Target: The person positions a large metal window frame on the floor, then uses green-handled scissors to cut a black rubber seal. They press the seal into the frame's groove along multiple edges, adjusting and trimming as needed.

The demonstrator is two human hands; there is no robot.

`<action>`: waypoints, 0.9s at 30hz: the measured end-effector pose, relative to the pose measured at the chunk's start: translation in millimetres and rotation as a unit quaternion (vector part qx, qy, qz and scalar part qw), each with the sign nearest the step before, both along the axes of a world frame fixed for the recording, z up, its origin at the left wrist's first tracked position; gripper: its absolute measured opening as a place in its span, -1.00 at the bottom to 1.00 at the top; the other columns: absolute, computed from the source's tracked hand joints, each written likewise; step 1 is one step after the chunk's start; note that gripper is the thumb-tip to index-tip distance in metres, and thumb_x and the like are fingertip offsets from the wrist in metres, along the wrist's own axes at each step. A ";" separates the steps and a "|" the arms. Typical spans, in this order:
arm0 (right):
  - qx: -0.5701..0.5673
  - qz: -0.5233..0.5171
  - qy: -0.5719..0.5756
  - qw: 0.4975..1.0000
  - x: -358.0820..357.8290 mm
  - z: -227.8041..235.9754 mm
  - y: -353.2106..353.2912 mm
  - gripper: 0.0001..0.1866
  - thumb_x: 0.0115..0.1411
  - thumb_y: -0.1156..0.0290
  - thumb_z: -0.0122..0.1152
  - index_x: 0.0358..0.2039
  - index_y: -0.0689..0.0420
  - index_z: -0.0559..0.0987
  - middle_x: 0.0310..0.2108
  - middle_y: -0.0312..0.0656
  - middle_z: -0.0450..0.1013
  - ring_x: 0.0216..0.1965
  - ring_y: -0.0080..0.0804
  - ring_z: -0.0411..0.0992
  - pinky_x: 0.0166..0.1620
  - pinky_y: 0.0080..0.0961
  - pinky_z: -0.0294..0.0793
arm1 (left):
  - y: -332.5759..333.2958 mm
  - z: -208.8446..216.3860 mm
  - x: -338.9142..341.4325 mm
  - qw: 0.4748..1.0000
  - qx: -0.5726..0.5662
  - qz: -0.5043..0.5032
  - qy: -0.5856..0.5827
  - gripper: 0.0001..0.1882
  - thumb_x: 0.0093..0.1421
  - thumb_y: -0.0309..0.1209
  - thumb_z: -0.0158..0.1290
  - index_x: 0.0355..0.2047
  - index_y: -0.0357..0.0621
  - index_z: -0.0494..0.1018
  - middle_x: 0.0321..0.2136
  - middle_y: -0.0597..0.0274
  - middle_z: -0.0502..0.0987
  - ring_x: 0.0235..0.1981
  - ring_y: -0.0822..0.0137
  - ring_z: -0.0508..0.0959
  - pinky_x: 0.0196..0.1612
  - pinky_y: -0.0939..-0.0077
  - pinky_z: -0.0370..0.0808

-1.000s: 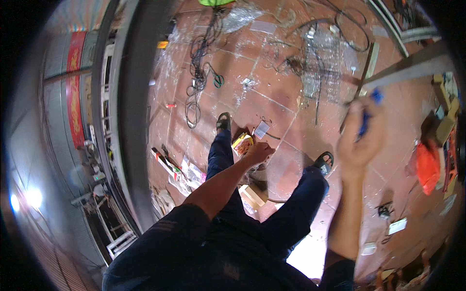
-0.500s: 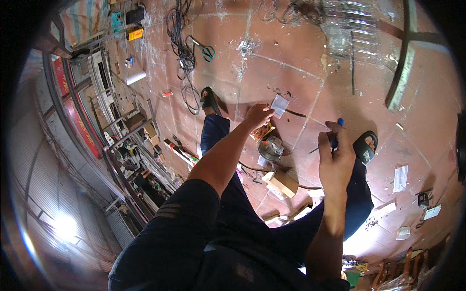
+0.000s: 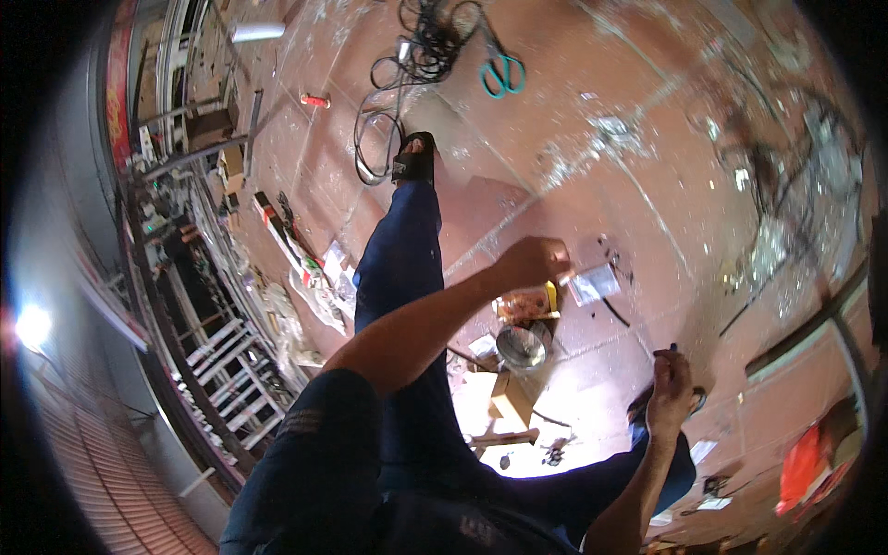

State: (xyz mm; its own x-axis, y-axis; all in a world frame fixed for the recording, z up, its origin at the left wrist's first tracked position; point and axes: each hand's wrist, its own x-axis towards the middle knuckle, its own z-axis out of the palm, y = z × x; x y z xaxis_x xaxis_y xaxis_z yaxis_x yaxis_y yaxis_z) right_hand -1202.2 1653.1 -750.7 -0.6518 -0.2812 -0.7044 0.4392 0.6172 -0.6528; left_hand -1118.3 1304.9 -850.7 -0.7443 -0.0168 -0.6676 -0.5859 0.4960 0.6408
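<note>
My left hand (image 3: 535, 262) reaches over the floor, its fingers closed in a pinch; whatever is in them is too small to make out. Right by its fingertips is a small clear plastic bag (image 3: 595, 285), with a short black hose (image 3: 616, 313) beside it. Below the hand are an orange-and-yellow packet (image 3: 525, 304) and a round metal tin (image 3: 522, 346). My right hand (image 3: 672, 396) is curled above my right foot, around a blue-handled screwdriver (image 3: 673, 349); only the handle's end shows, and the shaft is hidden.
A small cardboard box (image 3: 511, 400) stands between my legs. Green-handled scissors (image 3: 502, 77) and a tangled black cable (image 3: 430, 46) lie ahead. Metal racks (image 3: 217, 324) line the left side; clear plastic wrap (image 3: 772, 245) and a curved dark bar (image 3: 805, 328) are at the right.
The view has swung, shifting the floor things in the picture. My right hand sits lower and farther right, the screwdriver's shaft now out of sight. My left hand is still beside the plastic bag.
</note>
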 end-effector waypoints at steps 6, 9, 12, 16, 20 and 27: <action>0.026 0.106 0.016 0.994 6.1 -105.8 -124.1 -0.68 0.38 0.39 0.13 0.08 0.24 0.57 0.03 -0.07 0.55 0.09 -0.24 0.48 0.16 -0.32 0.42 | -100.5 76.4 -26.3 0.984 -0.091 -0.093 -0.122 -0.54 0.34 0.03 0.05 -0.12 -0.13 0.57 -0.16 0.01 0.65 -0.10 0.01 0.66 0.00 0.11 0.57; 0.086 0.255 0.148 0.952 -22.5 -181.4 -230.0 -0.62 0.32 0.38 0.21 0.12 0.24 0.56 -0.03 0.04 0.56 -0.04 -0.07 0.53 0.02 -0.20 0.51 | -154.7 107.0 -44.1 0.969 -0.129 -0.166 -0.126 -0.57 0.33 -0.01 0.08 -0.13 -0.15 0.58 -0.19 -0.02 0.65 -0.12 0.06 0.68 -0.04 0.12 0.58; 0.141 0.286 0.231 0.919 -75.9 -228.3 -360.0 -0.60 0.29 0.08 0.20 -0.02 0.09 0.61 -0.28 0.10 0.52 -0.21 0.14 0.50 -0.13 -0.04 0.50 | -200.0 145.7 -59.6 0.991 -0.071 -0.110 0.009 -0.62 0.29 -0.10 0.16 -0.22 -0.22 0.57 -0.28 0.01 0.65 -0.22 0.09 0.68 -0.17 0.16 0.61; 0.164 0.224 0.275 0.921 -120.2 -217.3 -525.6 -0.56 0.27 0.06 0.26 0.05 0.04 0.61 -0.17 0.15 0.55 -0.10 0.17 0.51 -0.04 0.00 0.49 | -280.6 172.7 -53.2 0.996 -0.069 -0.007 0.063 -0.78 0.15 -0.34 0.15 -0.29 -0.25 0.53 -0.39 0.02 0.59 -0.37 0.09 0.63 -0.27 0.18 0.58; 0.242 0.252 0.311 0.884 -141.1 -268.5 -574.2 -0.23 0.13 -0.19 0.34 0.18 0.13 0.50 0.11 0.16 0.47 0.17 0.24 0.38 0.12 0.03 0.46 | -332.9 178.1 -39.0 0.995 -0.038 0.070 0.058 -0.80 0.14 -0.35 0.15 -0.31 -0.24 0.52 -0.41 0.03 0.57 -0.37 0.08 0.62 -0.26 0.18 0.56; 0.466 0.253 0.228 0.817 -117.6 -246.0 -637.2 -0.06 -0.08 -0.31 0.44 0.15 0.12 0.46 0.19 0.13 0.38 0.12 0.16 0.45 0.12 0.00 0.51 | -376.6 187.1 -2.7 0.993 -0.018 0.118 0.017 -0.69 0.21 -0.21 0.19 -0.21 -0.21 0.51 -0.32 0.00 0.60 -0.24 0.01 0.66 -0.10 0.09 0.57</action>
